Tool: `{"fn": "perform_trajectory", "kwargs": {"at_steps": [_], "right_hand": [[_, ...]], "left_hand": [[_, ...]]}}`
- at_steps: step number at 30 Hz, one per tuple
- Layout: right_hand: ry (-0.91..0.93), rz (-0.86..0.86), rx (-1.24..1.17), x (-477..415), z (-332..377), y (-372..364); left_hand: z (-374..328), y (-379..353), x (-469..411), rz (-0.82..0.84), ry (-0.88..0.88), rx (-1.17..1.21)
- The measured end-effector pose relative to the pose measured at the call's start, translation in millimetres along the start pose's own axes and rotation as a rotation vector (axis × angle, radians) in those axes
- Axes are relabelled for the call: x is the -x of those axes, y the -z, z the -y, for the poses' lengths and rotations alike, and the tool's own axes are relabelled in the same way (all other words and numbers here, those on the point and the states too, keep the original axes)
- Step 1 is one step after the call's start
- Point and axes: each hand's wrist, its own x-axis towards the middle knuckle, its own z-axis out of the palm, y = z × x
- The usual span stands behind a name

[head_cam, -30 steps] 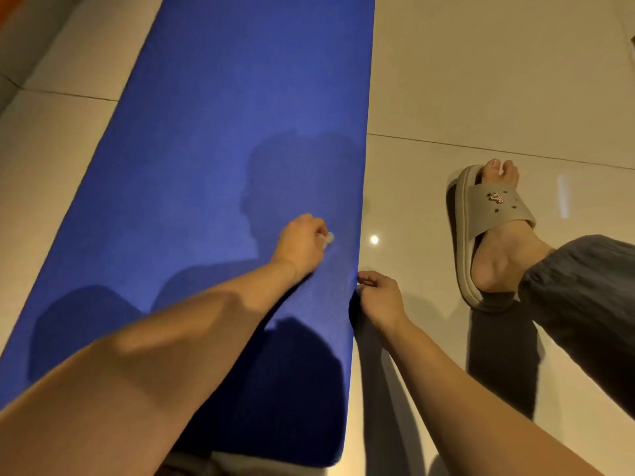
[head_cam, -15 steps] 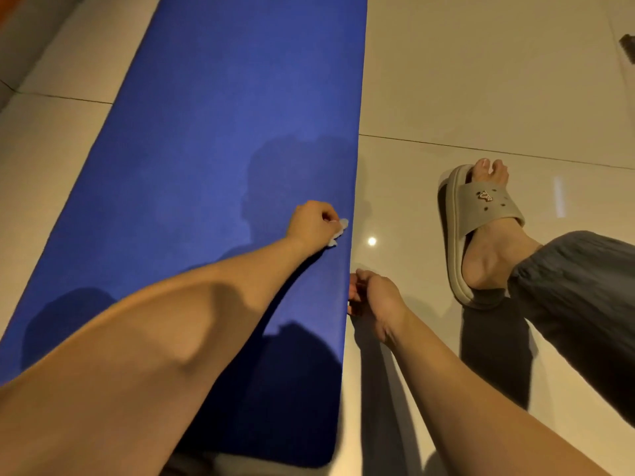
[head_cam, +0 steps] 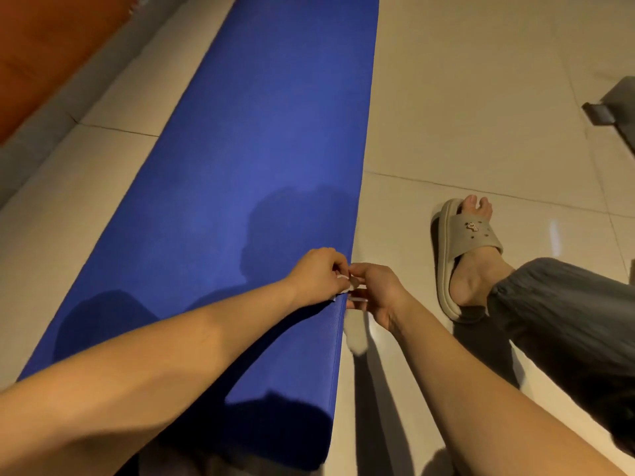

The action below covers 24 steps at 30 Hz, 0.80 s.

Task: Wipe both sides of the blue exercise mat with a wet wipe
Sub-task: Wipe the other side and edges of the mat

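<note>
1. From my remote seat I see a long, flat blue exercise mat [head_cam: 240,201] lying unrolled on the glossy beige tiled floor [head_cam: 481,97]. It runs from the bottom of the head view up and out of the top.
2. The mat's right long edge is one straight line. Low in the view, the edge shows its thickness against the tile.
3. The left hand [head_cam: 318,273] reaches across the mat to that right edge. Its fingers are curled and pinch a small crumpled white wet wipe [head_cam: 345,286].
4. The right hand [head_cam: 378,292] comes in from the floor side, just off the edge. Its fingers are curled in on the same wipe, and the two hands touch there.
5. The wipe sits right at the mat's edge between the two hands. I cannot tell whether it presses on the mat.
6. To the right, a strip of open tile separates the mat edge from a beige rubber slide sandal [head_cam: 460,242] worn on a foot. A grey trouser leg [head_cam: 567,321] crosses the lower right corner.
7. To the left, a band of tile runs beside the mat's other long edge. Beyond it are a grey strip [head_cam: 34,142] and an orange area [head_cam: 44,39] in the top corner.
8. A dark grey object [head_cam: 615,104] sits at the far right rim, well apart from the mat. I cannot tell what it is.
9. Shadows of a head and arms fall on the mat around the left forearm.
</note>
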Motion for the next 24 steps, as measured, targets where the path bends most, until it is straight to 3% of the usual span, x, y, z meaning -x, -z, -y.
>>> {"fn": "perform_trajectory", "kwargs": {"at_steps": [6,12,14,19,21,24], "right_hand": [[0.17,-0.033,0.14,40,40,-21],[0.207,-0.136,0.295,49,85,-51],[0.231,-0.185,0.333,46,95,-55],[0.195,-0.168,0.366,59,107,-63],[0.212,-0.167,0.419,59,109,-67],[0.328,-0.208,0.618,61,111,-69]], "left_hand": [[-26,34,21,-0.203,-0.011,0.032],[-49,54,53,-0.558,0.051,-0.108],[-56,63,70,-0.511,0.116,-0.129],[-68,76,139,-0.035,0.316,-0.578],[-70,79,160,0.007,0.323,-0.621],[-83,92,175,-0.09,0.267,-0.621]]}}
